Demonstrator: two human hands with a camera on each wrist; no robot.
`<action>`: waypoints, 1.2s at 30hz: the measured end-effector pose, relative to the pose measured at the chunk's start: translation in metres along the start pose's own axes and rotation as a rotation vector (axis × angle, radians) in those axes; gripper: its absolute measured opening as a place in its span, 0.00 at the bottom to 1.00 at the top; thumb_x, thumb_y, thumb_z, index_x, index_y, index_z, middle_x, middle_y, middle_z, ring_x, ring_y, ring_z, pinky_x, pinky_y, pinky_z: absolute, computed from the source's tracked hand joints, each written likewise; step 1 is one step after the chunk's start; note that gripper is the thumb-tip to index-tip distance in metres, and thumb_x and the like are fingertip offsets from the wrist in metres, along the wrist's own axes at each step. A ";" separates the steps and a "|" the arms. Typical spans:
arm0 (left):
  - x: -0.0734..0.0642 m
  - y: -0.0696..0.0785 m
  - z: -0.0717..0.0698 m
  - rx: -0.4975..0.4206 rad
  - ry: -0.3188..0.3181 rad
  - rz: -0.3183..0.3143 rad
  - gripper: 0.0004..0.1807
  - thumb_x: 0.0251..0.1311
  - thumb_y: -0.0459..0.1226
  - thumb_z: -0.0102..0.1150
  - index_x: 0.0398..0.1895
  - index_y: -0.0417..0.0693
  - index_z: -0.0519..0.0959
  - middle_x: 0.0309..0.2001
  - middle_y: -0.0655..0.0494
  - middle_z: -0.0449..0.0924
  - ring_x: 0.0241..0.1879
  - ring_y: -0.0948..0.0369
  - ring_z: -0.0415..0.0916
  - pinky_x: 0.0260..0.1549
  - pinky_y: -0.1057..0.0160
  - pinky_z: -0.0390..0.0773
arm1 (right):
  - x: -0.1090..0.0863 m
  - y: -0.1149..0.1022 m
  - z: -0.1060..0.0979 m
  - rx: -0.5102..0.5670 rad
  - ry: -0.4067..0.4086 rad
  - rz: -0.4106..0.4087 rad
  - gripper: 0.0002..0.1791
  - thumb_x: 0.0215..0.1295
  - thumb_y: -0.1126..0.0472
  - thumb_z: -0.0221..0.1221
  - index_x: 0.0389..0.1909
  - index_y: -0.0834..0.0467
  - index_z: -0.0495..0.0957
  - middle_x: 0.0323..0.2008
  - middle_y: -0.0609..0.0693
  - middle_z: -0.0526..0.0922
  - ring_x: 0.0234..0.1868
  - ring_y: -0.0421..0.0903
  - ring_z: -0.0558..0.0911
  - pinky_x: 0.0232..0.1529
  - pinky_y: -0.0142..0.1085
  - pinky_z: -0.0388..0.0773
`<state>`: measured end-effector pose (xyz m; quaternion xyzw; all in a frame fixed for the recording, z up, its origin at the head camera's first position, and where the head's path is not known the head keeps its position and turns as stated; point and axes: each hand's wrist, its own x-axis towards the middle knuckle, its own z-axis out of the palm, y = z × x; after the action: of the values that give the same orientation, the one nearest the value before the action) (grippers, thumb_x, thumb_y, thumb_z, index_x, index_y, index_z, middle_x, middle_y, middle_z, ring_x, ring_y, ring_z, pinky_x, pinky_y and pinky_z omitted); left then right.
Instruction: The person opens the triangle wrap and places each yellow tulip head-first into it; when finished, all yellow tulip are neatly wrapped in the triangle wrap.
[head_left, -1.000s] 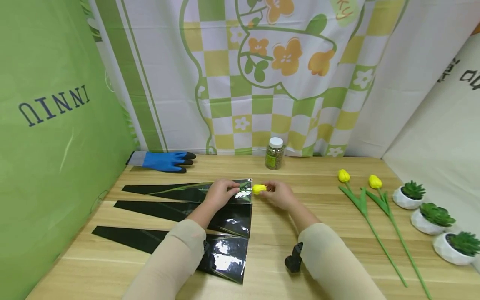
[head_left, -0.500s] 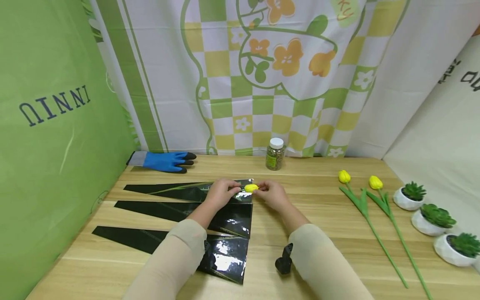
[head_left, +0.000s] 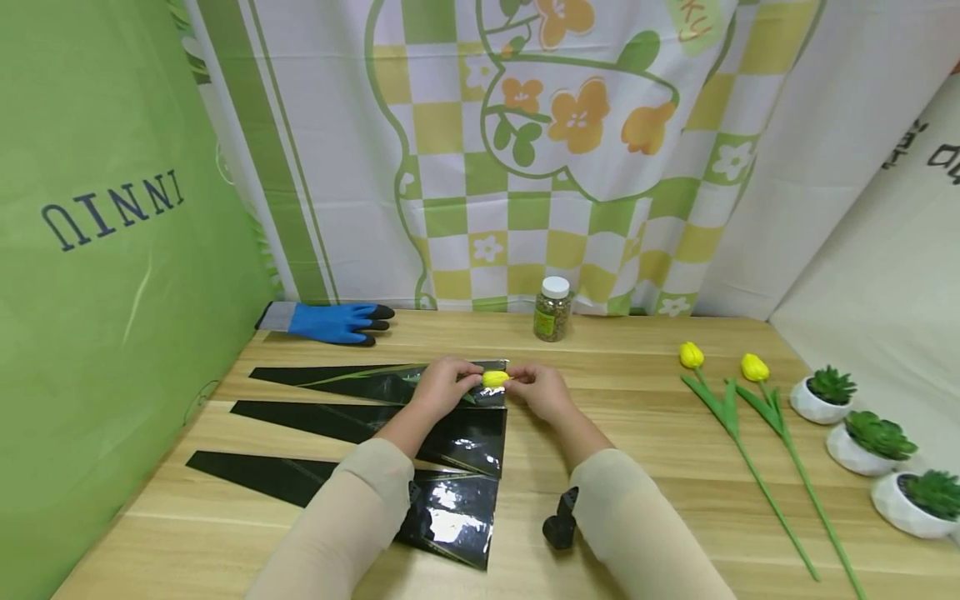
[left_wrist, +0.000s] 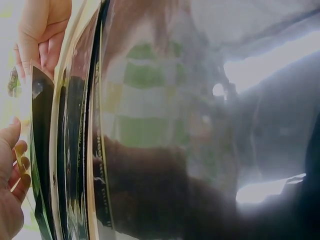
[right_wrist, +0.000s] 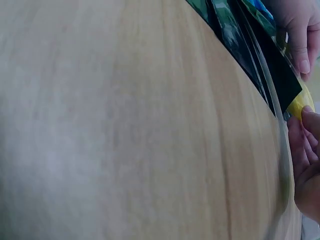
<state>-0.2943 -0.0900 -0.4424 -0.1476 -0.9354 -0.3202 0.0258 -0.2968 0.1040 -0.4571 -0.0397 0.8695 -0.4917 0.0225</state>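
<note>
A yellow artificial tulip (head_left: 495,379) lies along the farthest of the black, tapered flower sleeves (head_left: 386,389), its green stem visible through the film. My right hand (head_left: 542,390) pinches the tulip's head from the right, at the sleeve's wide mouth. In the right wrist view the yellow bloom (right_wrist: 298,106) sits between the thumb and fingers, beside the sleeve's corner. My left hand (head_left: 441,388) pinches the sleeve near its mouth, just left of the bloom. The left wrist view shows both hands at its left edge, with the left hand (left_wrist: 10,185) lower.
Two more black sleeves (head_left: 468,435) lie nearer me. Two yellow tulips (head_left: 755,367) rest on the right, beside several potted succulents (head_left: 872,437). At the back are a blue glove (head_left: 330,322) and a jar with a white lid (head_left: 552,310). A green wall (head_left: 97,333) bounds the left.
My right hand has moved left with the tulip, bringing its head from outside the sleeve's mouth to over the sleeve. My left hand has stayed nearly in place.
</note>
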 end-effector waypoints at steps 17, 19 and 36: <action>0.002 0.001 0.002 -0.025 0.006 0.005 0.14 0.65 0.42 0.60 0.50 0.48 0.85 0.52 0.50 0.83 0.56 0.51 0.78 0.58 0.52 0.78 | 0.002 0.001 0.013 0.220 -0.074 0.057 0.15 0.65 0.70 0.60 0.52 0.67 0.80 0.51 0.65 0.83 0.42 0.43 0.84 0.45 0.33 0.85; 0.002 0.000 0.003 -0.011 0.007 0.012 0.13 0.65 0.42 0.61 0.49 0.48 0.85 0.51 0.50 0.84 0.54 0.52 0.78 0.56 0.52 0.78 | 0.001 0.000 0.012 0.214 -0.088 0.061 0.15 0.66 0.71 0.59 0.53 0.68 0.79 0.52 0.65 0.83 0.44 0.44 0.84 0.46 0.33 0.85; 0.005 -0.001 0.005 0.113 -0.035 0.056 0.14 0.63 0.42 0.63 0.50 0.50 0.85 0.51 0.51 0.84 0.52 0.54 0.80 0.54 0.53 0.80 | -0.032 0.006 -0.057 0.072 -0.104 -0.001 0.16 0.71 0.63 0.55 0.53 0.71 0.77 0.43 0.65 0.83 0.38 0.46 0.85 0.41 0.35 0.86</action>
<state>-0.2991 -0.0863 -0.4460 -0.1774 -0.9478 -0.2635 0.0268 -0.2694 0.1586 -0.4333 -0.0650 0.8489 -0.5200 0.0689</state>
